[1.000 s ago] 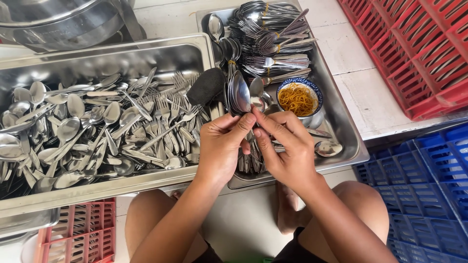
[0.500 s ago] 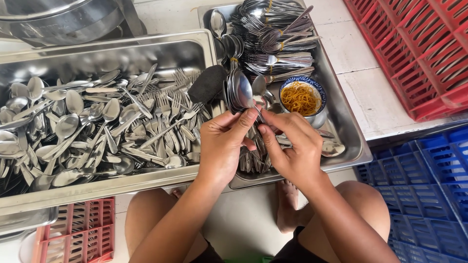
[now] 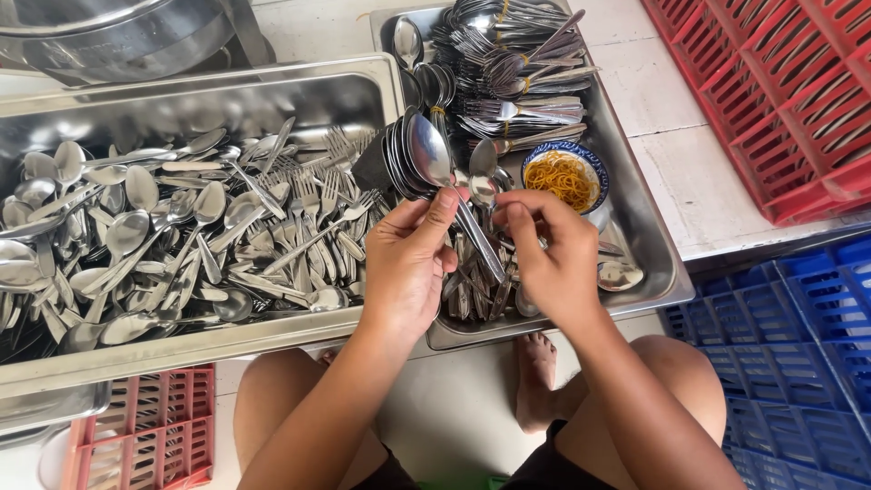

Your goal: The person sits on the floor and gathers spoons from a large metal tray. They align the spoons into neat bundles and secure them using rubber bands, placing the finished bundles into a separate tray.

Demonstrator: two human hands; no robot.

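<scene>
Below the head camera, listed by size:

Left tray: large steel pan, holding a loose heap of spoons and forks in no order.

Right tray: narrower steel pan, just beside the left one. Its far end holds forks in bundles, some tied with yellow bands.

Red crate: slotted plastic, far right, on the pale tabletop.

Blue crate: slotted plastic, lower right.

Small red crate: lower left, partly under the left tray.

Left hand: closed, thumb and fingers gripping a stack of spoons at the handles, over the near end of the right tray; bowls nested and fanned upward.

Right hand: fingers curled, pinching at the handles just beside the left hand; exactly what it pinches cannot be told.

Stack of spoons: stiff, smooth metal, likely slippery, light singly but with some weight together. Nested bowls would slide apart if held loosely; best gripped tight around the gathered handles, just under the bowls.

Bowl: small, blue-rimmed, in the right tray, filled with yellow rubber bands.
</scene>
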